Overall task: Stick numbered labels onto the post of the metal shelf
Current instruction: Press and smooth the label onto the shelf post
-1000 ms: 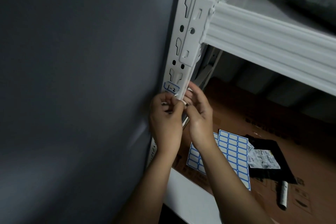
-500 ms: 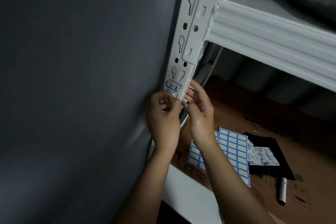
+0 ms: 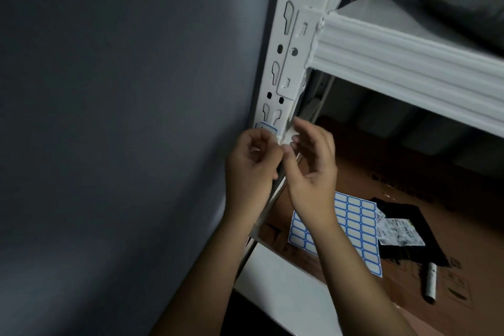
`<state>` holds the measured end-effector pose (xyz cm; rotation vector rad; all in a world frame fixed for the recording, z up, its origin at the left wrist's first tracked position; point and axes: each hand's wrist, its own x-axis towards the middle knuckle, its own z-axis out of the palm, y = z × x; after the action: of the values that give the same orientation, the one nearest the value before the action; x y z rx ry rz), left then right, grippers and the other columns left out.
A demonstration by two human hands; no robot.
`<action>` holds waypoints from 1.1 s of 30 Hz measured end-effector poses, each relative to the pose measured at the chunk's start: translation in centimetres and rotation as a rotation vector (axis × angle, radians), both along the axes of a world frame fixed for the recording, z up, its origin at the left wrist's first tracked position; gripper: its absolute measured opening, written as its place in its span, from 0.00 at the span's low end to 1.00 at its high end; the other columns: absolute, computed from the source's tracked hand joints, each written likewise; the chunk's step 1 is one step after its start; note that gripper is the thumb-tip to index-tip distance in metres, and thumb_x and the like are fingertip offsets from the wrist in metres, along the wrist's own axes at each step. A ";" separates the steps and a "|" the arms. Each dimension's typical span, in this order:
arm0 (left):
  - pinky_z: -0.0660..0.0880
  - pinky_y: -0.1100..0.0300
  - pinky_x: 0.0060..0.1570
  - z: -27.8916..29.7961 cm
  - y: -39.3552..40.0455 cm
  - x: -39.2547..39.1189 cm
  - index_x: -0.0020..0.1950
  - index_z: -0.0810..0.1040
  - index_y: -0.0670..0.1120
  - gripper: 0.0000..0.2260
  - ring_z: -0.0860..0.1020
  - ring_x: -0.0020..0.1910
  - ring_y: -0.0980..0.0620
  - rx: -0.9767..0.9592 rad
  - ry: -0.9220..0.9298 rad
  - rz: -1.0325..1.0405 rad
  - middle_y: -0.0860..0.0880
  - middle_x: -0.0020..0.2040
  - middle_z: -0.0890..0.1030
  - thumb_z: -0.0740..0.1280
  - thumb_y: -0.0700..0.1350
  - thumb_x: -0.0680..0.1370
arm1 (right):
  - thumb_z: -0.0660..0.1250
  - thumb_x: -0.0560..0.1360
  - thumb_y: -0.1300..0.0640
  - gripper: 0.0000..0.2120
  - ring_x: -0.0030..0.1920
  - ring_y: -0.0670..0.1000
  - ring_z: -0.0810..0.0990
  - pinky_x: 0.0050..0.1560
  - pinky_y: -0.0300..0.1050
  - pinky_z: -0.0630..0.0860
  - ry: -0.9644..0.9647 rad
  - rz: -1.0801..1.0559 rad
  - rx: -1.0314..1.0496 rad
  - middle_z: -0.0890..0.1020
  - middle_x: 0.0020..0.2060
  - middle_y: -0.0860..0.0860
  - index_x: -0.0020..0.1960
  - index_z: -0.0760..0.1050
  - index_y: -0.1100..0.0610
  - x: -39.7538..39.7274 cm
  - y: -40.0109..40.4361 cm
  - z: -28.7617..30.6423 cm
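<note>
The white perforated shelf post (image 3: 289, 63) runs up the middle of the head view. A blue-bordered label (image 3: 266, 128) is stuck on it below the slots, its lower part hidden by my left hand. My left hand (image 3: 252, 169) is curled, thumb and forefinger pinched on a small pale label at the post's edge just under the stuck one. My right hand (image 3: 311, 163) hovers beside the post with fingers spread, its thumb tip touching the left fingertips. Two sheets of blank blue-bordered labels (image 3: 354, 226) lie on the lower shelf.
A grey wall (image 3: 122, 117) stands close on the left. A white shelf beam (image 3: 409, 63) juts right from the post. On the brown cardboard (image 3: 409, 172) lie a black bag (image 3: 409, 251) with a printed slip and a marker (image 3: 431, 278). The lower beam (image 3: 286, 289) crosses beneath my arms.
My right hand's fingers have spread and come off the post. My left hand has risen, now covering most of the stuck label's writing.
</note>
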<state>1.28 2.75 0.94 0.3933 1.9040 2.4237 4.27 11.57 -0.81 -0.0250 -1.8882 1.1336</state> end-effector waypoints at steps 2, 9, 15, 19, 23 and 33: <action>0.68 0.65 0.25 0.8 -0.5 0.2 0.42 0.75 0.45 0.03 0.68 0.22 0.59 0.018 0.035 -0.053 0.54 0.25 0.74 0.66 0.39 0.76 | 0.67 0.74 0.67 0.10 0.50 0.52 0.77 0.52 0.46 0.74 0.025 -0.011 0.089 0.76 0.49 0.55 0.54 0.78 0.60 0.6 0.0 1.3; 0.66 0.67 0.23 4.7 -1.3 1.0 0.41 0.74 0.42 0.07 0.66 0.21 0.58 0.070 0.150 -0.205 0.53 0.22 0.71 0.61 0.34 0.78 | 0.69 0.74 0.67 0.05 0.46 0.47 0.79 0.48 0.39 0.74 0.099 -0.035 0.240 0.80 0.44 0.52 0.49 0.81 0.63 2.7 0.3 5.5; 0.62 0.71 0.21 8.9 -0.3 3.1 0.40 0.72 0.43 0.09 0.63 0.18 0.60 0.130 0.211 -0.295 0.54 0.19 0.68 0.60 0.35 0.79 | 0.70 0.73 0.64 0.04 0.45 0.45 0.79 0.49 0.34 0.73 0.220 -0.204 0.421 0.80 0.42 0.48 0.47 0.82 0.63 5.7 1.2 9.9; 0.66 0.70 0.25 11.6 1.4 4.3 0.41 0.75 0.44 0.07 0.66 0.21 0.60 0.229 0.286 -0.381 0.53 0.27 0.73 0.63 0.36 0.78 | 0.70 0.74 0.61 0.04 0.42 0.44 0.78 0.46 0.32 0.71 0.270 -0.396 0.448 0.82 0.41 0.51 0.47 0.82 0.60 7.9 2.3 13.0; 0.70 0.69 0.30 15.1 3.8 5.2 0.46 0.78 0.47 0.02 0.69 0.24 0.60 0.209 0.373 -0.374 0.54 0.31 0.74 0.66 0.42 0.78 | 0.69 0.74 0.56 0.06 0.42 0.53 0.78 0.44 0.37 0.67 0.221 -0.769 0.488 0.82 0.40 0.52 0.49 0.83 0.55 9.9 5.5 17.6; 0.72 0.65 0.29 19.3 7.7 4.4 0.43 0.77 0.53 0.03 0.74 0.24 0.61 -0.018 0.539 -0.284 0.59 0.33 0.76 0.67 0.47 0.77 | 0.75 0.68 0.45 0.13 0.44 0.54 0.77 0.40 0.45 0.69 -0.728 -0.859 0.564 0.81 0.41 0.53 0.43 0.82 0.53 11.6 11.8 28.1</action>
<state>5.67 10.45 20.25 1.3289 1.8587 2.2592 15.88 23.38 27.30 -0.9384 -2.3684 -0.0421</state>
